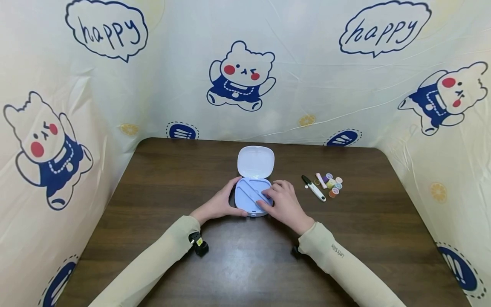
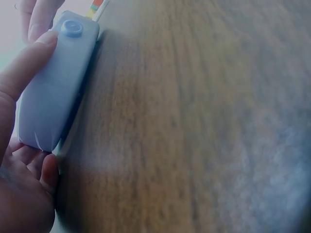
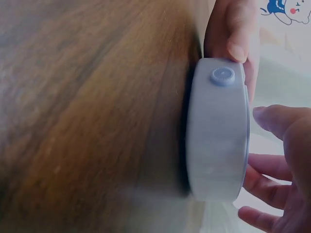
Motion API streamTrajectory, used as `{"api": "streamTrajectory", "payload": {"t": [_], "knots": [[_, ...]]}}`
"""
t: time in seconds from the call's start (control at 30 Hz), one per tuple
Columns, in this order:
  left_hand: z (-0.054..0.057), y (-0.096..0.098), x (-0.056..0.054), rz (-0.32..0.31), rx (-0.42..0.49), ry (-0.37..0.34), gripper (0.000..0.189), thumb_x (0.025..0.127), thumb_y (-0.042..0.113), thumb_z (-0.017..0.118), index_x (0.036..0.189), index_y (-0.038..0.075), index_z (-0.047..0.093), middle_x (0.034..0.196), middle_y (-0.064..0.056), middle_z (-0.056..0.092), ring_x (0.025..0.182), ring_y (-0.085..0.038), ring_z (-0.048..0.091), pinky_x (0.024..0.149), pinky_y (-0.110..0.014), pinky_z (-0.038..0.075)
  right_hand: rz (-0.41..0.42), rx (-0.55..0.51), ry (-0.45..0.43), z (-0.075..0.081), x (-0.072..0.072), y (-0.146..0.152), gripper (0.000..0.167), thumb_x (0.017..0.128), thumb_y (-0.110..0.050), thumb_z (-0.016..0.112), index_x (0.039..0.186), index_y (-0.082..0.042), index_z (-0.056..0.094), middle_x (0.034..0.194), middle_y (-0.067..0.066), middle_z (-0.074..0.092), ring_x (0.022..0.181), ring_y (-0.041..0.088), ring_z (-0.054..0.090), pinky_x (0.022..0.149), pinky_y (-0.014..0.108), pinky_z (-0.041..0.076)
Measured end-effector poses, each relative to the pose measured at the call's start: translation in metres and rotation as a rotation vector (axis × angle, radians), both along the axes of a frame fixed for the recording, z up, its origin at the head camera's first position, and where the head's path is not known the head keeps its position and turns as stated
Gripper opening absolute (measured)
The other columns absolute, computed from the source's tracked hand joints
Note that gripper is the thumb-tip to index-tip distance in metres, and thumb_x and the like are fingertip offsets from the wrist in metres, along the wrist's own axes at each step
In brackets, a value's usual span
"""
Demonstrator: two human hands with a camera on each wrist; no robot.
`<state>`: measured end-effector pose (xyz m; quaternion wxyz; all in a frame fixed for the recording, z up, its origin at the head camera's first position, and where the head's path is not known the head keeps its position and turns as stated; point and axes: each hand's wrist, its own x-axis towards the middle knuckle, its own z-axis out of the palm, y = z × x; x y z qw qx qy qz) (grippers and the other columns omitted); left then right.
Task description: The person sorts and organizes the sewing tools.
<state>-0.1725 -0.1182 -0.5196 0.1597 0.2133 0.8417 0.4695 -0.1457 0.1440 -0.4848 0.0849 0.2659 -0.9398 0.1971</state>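
Your right hand (image 1: 285, 204), fingers loosely spread, has spools (image 1: 330, 183) and a black-and-white tool (image 1: 314, 189) to its right and, beneath it, the blue case (image 1: 244, 204) your left hand (image 1: 219, 204) grips.

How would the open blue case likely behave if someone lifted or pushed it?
The blue case is probably stiff: its walls and edges look crisp and molded. Its smooth sides may feel somewhat slippery. It seems unlikely to roll, sitting flat, but the lid, standing open at the back, might swing or pull it backward when lifted.
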Motion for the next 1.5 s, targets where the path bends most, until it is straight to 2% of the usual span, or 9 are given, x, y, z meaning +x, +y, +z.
{"api": "streamTrajectory", "payload": {"t": [0.27,0.4,0.57,0.93,1.5], "knots": [[0.0,0.0,0.0,0.005,-0.007,0.001,0.12,0.075,0.042,0.095,0.166,0.02,0.018,0.165,-0.009,0.032,0.149,-0.027,0.035,0.121,-0.052,0.029,-0.026,0.067,-0.013,0.0,0.0,-0.004,0.037,0.089,-0.046,0.081,0.101,-0.012,0.072,0.096,0.003,0.068,0.111,0.032,0.056,0.114,0.07,0.029],[0.0,0.0,0.0,0.002,-0.011,0.0,0.12,0.076,0.041,0.095,0.166,0.02,0.018,0.165,-0.009,0.032,0.149,-0.027,0.034,0.122,-0.052,0.029,-0.045,0.083,-0.025,0.002,-0.001,-0.008,0.041,0.088,-0.049,0.083,0.097,-0.012,0.069,0.097,0.003,0.07,0.109,0.031,0.055,0.114,0.073,0.025],[0.001,0.001,0.0,0.005,-0.017,0.0,0.121,0.076,0.041,0.094,0.166,0.019,0.017,0.166,-0.01,0.031,0.15,-0.027,0.034,0.122,-0.052,0.029,-0.066,0.124,-0.024,0.005,-0.002,-0.012,0.042,0.088,-0.051,0.082,0.096,-0.013,0.066,0.092,0.001,0.07,0.108,0.031,0.055,0.116,0.074,0.019],[-0.001,0.001,-0.001,0.003,0.006,0.012,0.12,0.076,0.037,0.095,0.165,0.016,0.019,0.165,-0.01,0.033,0.149,-0.027,0.035,0.121,-0.052,0.029,-0.074,0.153,0.041,0.005,-0.004,-0.019,0.037,0.086,-0.044,0.083,0.088,-0.011,0.065,0.084,0.003,0.066,0.107,0.03,0.056,0.116,0.075,0.019],[0.002,0.001,0.002,0.0,0.007,0.01,0.119,0.076,0.036,0.095,0.165,0.018,0.019,0.164,-0.009,0.034,0.148,-0.027,0.036,0.121,-0.051,0.031,-0.104,0.162,0.02,0.011,-0.003,-0.021,0.038,0.086,-0.044,0.083,0.089,-0.009,0.068,0.085,0.006,0.069,0.103,0.031,0.056,0.115,0.075,0.02]]}}
